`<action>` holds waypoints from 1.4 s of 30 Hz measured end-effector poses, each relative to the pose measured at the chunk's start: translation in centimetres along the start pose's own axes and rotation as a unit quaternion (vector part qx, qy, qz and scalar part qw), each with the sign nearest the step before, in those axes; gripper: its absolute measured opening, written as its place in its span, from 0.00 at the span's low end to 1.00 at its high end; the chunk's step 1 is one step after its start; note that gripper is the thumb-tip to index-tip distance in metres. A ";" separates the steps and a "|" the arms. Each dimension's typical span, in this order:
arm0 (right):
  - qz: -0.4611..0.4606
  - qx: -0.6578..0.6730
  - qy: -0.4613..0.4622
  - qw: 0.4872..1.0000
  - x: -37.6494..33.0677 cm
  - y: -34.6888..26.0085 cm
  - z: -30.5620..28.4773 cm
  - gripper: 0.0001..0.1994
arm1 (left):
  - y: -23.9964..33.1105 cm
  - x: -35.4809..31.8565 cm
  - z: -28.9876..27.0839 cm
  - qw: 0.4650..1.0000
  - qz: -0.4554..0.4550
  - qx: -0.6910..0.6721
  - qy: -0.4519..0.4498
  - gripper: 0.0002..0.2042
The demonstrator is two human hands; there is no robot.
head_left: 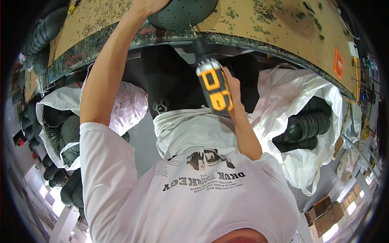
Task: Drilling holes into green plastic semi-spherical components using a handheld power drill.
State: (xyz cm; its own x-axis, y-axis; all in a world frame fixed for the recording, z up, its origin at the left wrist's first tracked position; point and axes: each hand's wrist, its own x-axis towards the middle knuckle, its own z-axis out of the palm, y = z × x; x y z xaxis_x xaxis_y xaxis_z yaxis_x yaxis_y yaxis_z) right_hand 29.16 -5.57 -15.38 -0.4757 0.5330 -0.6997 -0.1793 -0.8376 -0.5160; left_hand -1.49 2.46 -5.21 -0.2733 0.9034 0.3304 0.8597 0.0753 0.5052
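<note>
Dark green perforated dome cropped by view's upper edge; left hand clipped there too, grip unclear from here. Yellow-and-black handheld drill hides part of right hand. Thin metal bit's tip contact: too small to tell.

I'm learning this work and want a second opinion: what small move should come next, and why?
I'd probably line up the drill with the right hand before pressing: its bit sits at the near edge of the dark perforated dome, with contact unclear, and the left hand is at the dome's left side, partly cut off.
</note>
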 end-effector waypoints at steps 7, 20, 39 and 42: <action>-0.363 -0.424 -0.095 0.824 3.5 0.4 -0.2 0.21 | 0.2 0.0 0.2 1.000 0.008 -0.008 0.000 0.32; -0.303 -0.440 -0.040 0.844 -4.1 0.5 -3.4 0.08 | -0.3 -1.5 0.4 0.995 0.025 -0.067 0.063 0.31; -0.321 -0.461 -0.087 0.823 -9.9 -13.8 5.2 0.08 | 0.3 -9.2 2.0 0.992 0.047 0.000 0.121 0.58; -0.297 -0.528 -0.058 0.794 -9.7 -15.3 6.7 0.11 | -0.1 -9.2 2.5 0.989 0.052 -0.036 0.136 0.56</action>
State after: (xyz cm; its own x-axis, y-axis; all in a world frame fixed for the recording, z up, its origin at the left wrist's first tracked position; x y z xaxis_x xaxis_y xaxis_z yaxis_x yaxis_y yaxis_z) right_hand 30.73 1.27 2.64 -0.6642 0.7303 -0.1597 0.3907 0.1570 -0.9070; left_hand 2.05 -4.76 -10.31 -0.3000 0.7565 0.5811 0.8593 -0.0503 0.5091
